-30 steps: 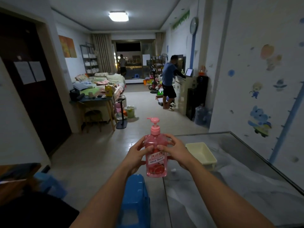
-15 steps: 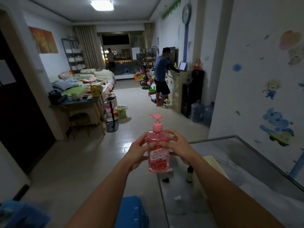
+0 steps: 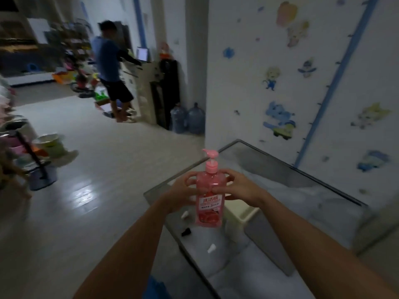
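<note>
head view. since half a second ago the view has swung right: the long room and ceiling lamp have slid off the left and top, and the sticker wall [image 3: 280,87] now fills the right half. the pink pump bottle [image 3: 209,199] was then at the left edge of the glass-topped table [image 3: 287,169]; now it is over the table's near left part, in front of the cream tray [image 3: 239,212]. the grip is unchanged. the person in the blue shirt [image 3: 109,61] is at the same cabinet, now blurred.

left hand [image 3: 182,194]: fingers curled round the bottle's left shoulder, thumb toward the front. right hand [image 3: 236,188]: fingers wrapped behind the right shoulder, thumb laid across the front just above the label. bottle upright, pump spout pointing left. we cannot tell whether its base touches the glass.

writing: the label's red band reads 洗洁精 in white; below it a line with a large 3, the rest too small to read; a citrus slice is pictured at the bottom.

on the glass near the bottle: a small white cap [image 3: 185,214], a black cap [image 3: 186,231], a white piece [image 3: 211,248]. two water jugs [image 3: 187,119] stand by the wall corner.
</note>
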`<state>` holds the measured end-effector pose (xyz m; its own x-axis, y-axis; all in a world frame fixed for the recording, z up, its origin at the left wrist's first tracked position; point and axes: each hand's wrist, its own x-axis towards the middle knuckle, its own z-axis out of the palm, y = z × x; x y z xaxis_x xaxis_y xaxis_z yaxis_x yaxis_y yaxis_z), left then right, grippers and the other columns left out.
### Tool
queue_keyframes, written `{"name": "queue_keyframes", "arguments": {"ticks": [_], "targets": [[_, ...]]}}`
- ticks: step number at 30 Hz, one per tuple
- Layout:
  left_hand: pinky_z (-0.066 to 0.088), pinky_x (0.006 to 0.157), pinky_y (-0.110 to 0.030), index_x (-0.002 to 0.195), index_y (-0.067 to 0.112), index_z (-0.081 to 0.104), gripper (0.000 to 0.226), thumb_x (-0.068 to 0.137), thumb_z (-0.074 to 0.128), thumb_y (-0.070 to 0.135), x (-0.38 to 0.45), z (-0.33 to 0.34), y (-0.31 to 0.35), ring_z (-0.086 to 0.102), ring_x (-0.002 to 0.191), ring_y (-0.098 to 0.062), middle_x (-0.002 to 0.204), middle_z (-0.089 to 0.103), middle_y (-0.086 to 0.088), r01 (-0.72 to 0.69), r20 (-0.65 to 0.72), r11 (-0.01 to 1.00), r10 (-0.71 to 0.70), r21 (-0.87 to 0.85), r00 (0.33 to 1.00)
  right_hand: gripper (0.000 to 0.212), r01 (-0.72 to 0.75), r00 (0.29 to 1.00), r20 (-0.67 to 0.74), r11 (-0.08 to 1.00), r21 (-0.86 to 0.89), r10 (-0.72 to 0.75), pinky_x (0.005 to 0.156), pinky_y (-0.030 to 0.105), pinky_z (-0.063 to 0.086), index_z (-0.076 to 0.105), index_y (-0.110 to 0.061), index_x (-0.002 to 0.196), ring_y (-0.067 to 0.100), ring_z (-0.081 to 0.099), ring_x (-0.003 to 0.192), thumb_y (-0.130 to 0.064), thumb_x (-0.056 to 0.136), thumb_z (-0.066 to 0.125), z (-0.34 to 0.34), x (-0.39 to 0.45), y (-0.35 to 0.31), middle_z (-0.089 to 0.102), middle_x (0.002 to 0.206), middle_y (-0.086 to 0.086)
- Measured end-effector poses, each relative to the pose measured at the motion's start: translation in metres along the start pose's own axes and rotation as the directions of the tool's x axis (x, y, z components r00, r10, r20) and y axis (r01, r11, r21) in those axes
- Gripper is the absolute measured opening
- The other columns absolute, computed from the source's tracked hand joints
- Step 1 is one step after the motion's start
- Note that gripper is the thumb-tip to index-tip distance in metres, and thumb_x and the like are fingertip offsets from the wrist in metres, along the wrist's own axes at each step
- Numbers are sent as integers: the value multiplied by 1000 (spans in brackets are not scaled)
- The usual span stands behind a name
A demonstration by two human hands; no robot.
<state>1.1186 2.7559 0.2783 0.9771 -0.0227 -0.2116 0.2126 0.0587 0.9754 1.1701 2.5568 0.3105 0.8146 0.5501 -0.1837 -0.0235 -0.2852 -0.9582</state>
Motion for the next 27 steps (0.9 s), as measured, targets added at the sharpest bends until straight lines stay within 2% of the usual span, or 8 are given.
{"name": "queue_keyframes", "arguments": {"ticks": [3,7,10,12,15,18,25,27], "targets": [[56,73,-41,123,19,54,62,69,80,4,24,9,-16,65,104,-24,125,62,-10,9,129,999,-15,45,992,54,-60,989,-136,998,0,60,69,28,59,57,-18,120,14,64,85,-7,72,80,-6,-9,23,61,97,4],[56,82,-51,132,19,49,70,72,76,-6,47,36,-38,64,105,-25,122,62,-6,47,282,995,-69,84,957,55,-141,940,-316,990,-12,130,76,42,60,57,-13,113,21,65,85,-6,66,83,-13,-31,58,62,100,14],[57,66,-35,130,24,50,74,70,75,-11,61,59,-54,65,103,-25,128,59,-7,62,400,986,-121,157,908,57,-200,900,-395,980,-6,181,76,35,59,52,-8,115,18,64,82,0,66,80,-17,-50,80,62,93,8],[57,70,-37,126,25,52,73,67,76,-11,69,74,-65,64,109,-29,130,58,-5,52,463,980,-137,192,876,59,-225,869,-453,974,-7,198,76,33,58,51,-8,116,17,63,82,-1,65,80,-18,-61,96,62,92,4],[57,75,-35,130,17,48,75,67,74,-14,76,88,-83,60,114,-28,133,55,-6,4,487,967,-133,257,863,58,-240,826,-525,971,0,204,74,28,56,52,-9,115,16,62,84,2,64,78,-15,-69,115,61,96,4],[55,88,-43,130,13,46,80,60,77,-9,81,94,-102,58,116,-28,133,54,-10,-42,521,950,-132,309,843,59,-263,798,-556,964,27,233,70,23,54,51,-5,117,12,59,82,7,66,77,-6,-72,132,59,96,3],[52,94,-42,121,13,54,84,42,82,21,95,107,-141,61,111,-26,119,64,-8,-240,563,854,-73,462,823,62,-317,714,-629,943,101,307,78,36,54,52,2,113,16,58,87,-1,61,85,10,-75,170,61,97,6],[53,87,-40,115,15,53,79,41,80,14,94,111,-148,63,101,-22,111,65,-7,-228,561,858,-82,460,823,64,-327,699,-638,938,116,323,81,37,53,51,3,113,16,57,87,-2,59,86,10,-75,179,62,99,9]]}}
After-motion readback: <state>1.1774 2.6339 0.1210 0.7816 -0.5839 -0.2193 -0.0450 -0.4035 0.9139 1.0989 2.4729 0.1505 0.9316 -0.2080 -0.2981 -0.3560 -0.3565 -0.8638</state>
